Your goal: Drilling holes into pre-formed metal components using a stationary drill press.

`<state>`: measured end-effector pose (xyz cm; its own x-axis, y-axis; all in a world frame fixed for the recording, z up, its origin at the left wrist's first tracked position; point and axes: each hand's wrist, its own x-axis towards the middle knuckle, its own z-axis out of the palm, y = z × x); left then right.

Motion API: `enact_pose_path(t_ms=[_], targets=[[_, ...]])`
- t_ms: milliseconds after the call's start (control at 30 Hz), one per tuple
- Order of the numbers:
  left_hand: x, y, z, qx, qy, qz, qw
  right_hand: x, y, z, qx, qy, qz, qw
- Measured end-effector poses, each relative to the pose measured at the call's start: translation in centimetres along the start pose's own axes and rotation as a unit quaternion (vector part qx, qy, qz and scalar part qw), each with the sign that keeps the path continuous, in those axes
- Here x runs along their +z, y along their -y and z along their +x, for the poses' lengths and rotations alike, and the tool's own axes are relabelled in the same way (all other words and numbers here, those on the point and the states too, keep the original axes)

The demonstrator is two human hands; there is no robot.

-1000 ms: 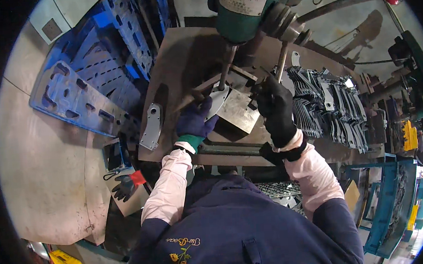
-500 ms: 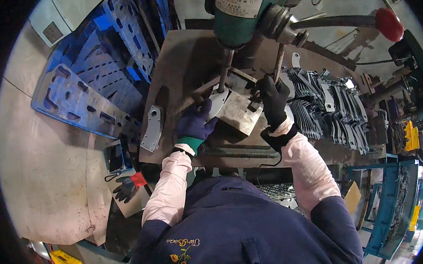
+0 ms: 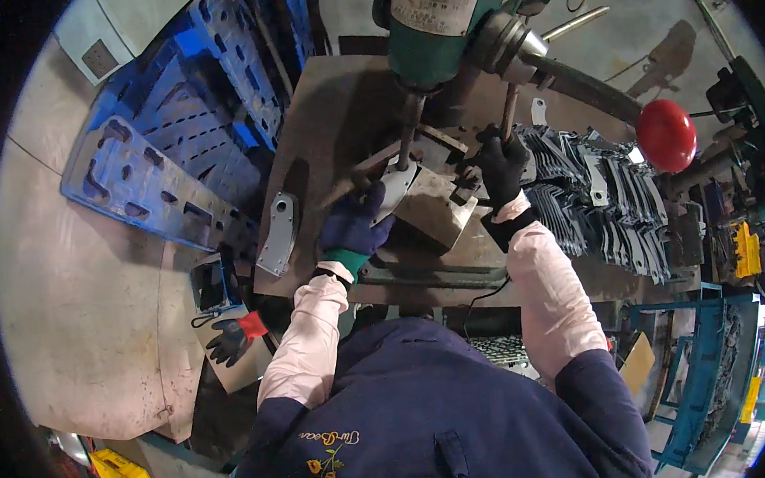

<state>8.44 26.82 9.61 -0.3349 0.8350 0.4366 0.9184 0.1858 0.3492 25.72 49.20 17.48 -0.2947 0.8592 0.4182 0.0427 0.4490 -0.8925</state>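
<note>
My left hand [image 3: 353, 223], in a purple glove with a green cuff, presses a curved grey metal plate [image 3: 392, 195] against a steel block [image 3: 433, 208]. Above the plate is the spindle [image 3: 410, 125] of a green drill press [image 3: 433, 56]; its tip is down at the plate, and whether it cuts in cannot be made out. In a black glove, my right hand [image 3: 502, 169] closes round the lower end of a feed lever [image 3: 510, 108]. Another lever of the same hub carries a red knob [image 3: 666, 136] and stands out to the right.
Stacks of curved metal plates [image 3: 585, 191] cover the table's right side. A single plate [image 3: 278, 235] lies at the left edge of the table [image 3: 313, 112]. Blue pallets [image 3: 146, 174] lean at the left. A black-and-red glove [image 3: 233, 337] lies on cardboard below.
The feed levers have turned: the red knob has swung down and inward. My right hand, still on its lever, has shifted slightly. My left hand stays at the plate.
</note>
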Motion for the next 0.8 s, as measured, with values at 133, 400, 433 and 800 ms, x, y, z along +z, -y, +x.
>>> enact_pose_path(t_ms=[133, 400, 433, 800], targets=[[-0.1, 0.1, -0.2, -0.013, 0.029, 0.010, 0.999, 0.7, 0.5, 0.1, 0.022, -0.039, 0.032, 0.998], [-0.4, 0.1, 0.1, 0.024, -0.001, 0.013, 1.000, 0.2, -3.2, 1.9, 0.050, -0.062, 0.265, 0.961], [-0.5, 0.2, 0.0, 0.023, -0.002, 0.016, 1.000, 0.1, -3.3, 2.0, 0.040, -0.057, 0.241, 0.968], [-0.6, 0.1, -0.3, -0.055, 0.081, 0.026, 0.995, -2.6, -7.0, 11.7, -0.129, 0.055, -0.167, 0.976]])
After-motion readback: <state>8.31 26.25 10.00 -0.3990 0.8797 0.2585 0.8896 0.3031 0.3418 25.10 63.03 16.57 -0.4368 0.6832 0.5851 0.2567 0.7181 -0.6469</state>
